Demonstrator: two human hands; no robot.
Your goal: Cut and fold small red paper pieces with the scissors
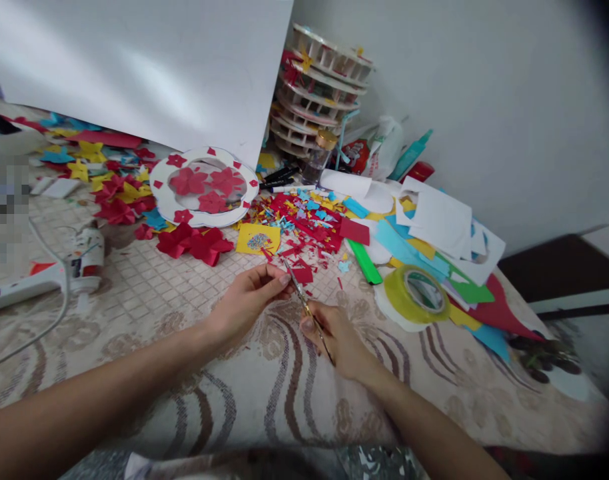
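Observation:
My right hand [337, 340] is closed round the handles of a small pair of scissors [298, 288], whose blades point up and away toward the paper scraps. My left hand [249, 297] pinches a tiny red scrap of paper [267, 255] right at the blade tips. Both hands hover over a patterned beige tablecloth [194, 347]. Just beyond them lie a red paper square [302, 274] and a yellow card with a coloured dot pattern [257, 239].
Farther back are a heap of cut paper scraps [309, 220], red paper flowers [194, 243], a white flower-shaped frame [204, 187] and a leaning white board [149, 67]. A yellow tape roll [415, 293] lies right, a glue gun [44, 273] left, stacked white trays [319, 93] behind.

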